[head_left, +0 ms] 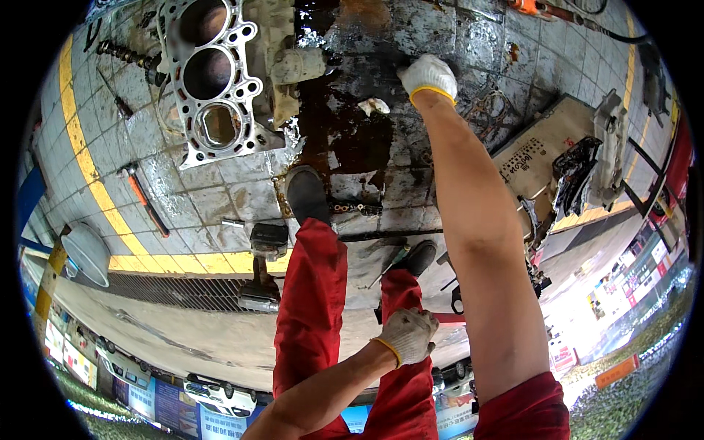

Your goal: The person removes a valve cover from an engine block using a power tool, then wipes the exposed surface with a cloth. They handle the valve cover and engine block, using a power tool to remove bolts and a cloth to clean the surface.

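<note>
- Your white-gloved, yellow-cuffed right hand [430,75] is curled over the oil-stained grey tiled floor [257,199]; I cannot tell whether it grips anything.
- The crumpled white scrap [375,106] lies left of it, nearer your feet, long axis crosswise.
- Your likewise gloved left hand [408,334], farther off, is curled, contents hidden.

Glare is thrown back by the wet-looking floor [480,40] near the right hand [431,75], the background [583,304] well right of the left hand [409,334] is washed out by strong light, and the yellow line [83,152] far left of both hands is bowed by fisheye distortion inside a black rim.
</note>
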Available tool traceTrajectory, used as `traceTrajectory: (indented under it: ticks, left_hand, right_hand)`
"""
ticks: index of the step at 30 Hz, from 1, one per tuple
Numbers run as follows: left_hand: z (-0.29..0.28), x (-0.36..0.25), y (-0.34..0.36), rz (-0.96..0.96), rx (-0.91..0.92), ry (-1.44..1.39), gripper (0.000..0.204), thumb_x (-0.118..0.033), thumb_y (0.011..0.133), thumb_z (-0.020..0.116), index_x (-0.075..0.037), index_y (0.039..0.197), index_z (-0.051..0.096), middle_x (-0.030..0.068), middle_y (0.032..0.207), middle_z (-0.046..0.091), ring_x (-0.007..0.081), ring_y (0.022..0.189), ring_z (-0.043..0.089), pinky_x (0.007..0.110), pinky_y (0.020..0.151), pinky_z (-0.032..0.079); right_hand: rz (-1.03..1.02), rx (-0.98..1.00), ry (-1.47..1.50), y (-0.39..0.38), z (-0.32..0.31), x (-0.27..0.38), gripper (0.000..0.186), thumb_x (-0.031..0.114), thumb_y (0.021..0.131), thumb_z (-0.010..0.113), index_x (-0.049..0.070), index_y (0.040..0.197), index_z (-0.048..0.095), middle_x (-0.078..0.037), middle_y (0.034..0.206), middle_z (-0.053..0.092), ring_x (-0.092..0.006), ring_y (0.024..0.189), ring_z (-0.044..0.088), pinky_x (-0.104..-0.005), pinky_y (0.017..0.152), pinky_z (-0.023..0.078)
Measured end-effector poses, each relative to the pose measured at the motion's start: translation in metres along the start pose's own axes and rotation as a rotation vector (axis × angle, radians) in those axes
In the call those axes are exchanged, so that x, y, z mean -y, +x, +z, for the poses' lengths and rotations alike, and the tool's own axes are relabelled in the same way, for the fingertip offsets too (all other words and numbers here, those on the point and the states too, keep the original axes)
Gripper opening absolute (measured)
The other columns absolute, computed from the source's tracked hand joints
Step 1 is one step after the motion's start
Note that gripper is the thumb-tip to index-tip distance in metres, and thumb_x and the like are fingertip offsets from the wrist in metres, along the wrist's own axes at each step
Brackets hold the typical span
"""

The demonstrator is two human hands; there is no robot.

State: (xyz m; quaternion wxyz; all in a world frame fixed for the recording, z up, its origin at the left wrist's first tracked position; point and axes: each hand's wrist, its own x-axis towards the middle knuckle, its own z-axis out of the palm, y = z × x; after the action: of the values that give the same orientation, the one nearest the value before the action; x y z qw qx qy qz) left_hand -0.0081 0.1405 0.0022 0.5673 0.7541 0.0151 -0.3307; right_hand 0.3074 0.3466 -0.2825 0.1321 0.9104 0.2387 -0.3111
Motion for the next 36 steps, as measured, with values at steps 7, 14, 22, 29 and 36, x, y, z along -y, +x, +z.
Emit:
traceTrajectory:
  ticks: [7,14,22,29,36]
  left_hand:
    - [-0.001,0.006,-0.002,0.021,0.032,-0.048,0.046,-0.047,0.091,0.067,-0.009,0.117,0.068,0.0131,0.109,0.07,0.0293,0.101,0.07,0.044,0.082,0.056]
    - [0.017,-0.003,0.011,0.008,0.247,-0.018,0.052,-0.054,0.095,0.064,-0.008,0.118,0.065,0.0158,0.12,0.069,0.0333,0.112,0.069,0.05,0.09,0.056]
    - [0.059,-0.037,0.05,-0.103,0.566,0.058,0.051,-0.053,0.094,0.067,-0.015,0.128,0.067,0.013,0.132,0.068,0.0309,0.127,0.064,0.048,0.107,0.051]
    - [0.115,-0.04,0.066,-0.103,0.623,0.179,0.048,-0.054,0.093,0.068,-0.014,0.119,0.071,0.0134,0.125,0.071,0.0313,0.122,0.067,0.048,0.104,0.052]
    - [0.142,-0.047,0.076,-0.129,0.709,0.307,0.05,-0.053,0.096,0.067,-0.012,0.125,0.07,0.012,0.126,0.071,0.0273,0.123,0.067,0.044,0.103,0.054]
  right_hand:
    - [-0.137,0.006,-0.096,-0.005,-0.013,0.0,0.05,0.05,0.09,0.076,0.005,0.112,0.081,-0.02,0.115,0.078,-0.0365,0.109,0.076,-0.0465,0.092,0.062]
    - [-0.169,-0.23,0.005,-0.105,-0.134,-0.097,0.066,0.062,0.086,0.075,0.001,0.113,0.078,-0.026,0.11,0.077,-0.0426,0.107,0.074,-0.0479,0.095,0.059]
    - [-0.139,-0.381,0.224,-0.349,-0.201,-0.399,0.04,0.022,0.091,0.082,0.001,0.122,0.069,-0.014,0.101,0.079,-0.0274,0.086,0.079,-0.0372,0.076,0.063]
    - [-0.156,-0.205,0.025,-0.461,-0.118,-0.53,0.059,0.021,0.081,0.085,0.004,0.133,0.063,-0.017,0.105,0.071,-0.0354,0.083,0.073,-0.0439,0.071,0.06]
    - [-0.266,-0.204,-0.031,-0.462,-0.075,-0.55,0.053,0.025,0.085,0.081,0.006,0.131,0.063,-0.013,0.098,0.067,-0.0317,0.086,0.071,-0.0434,0.072,0.059]
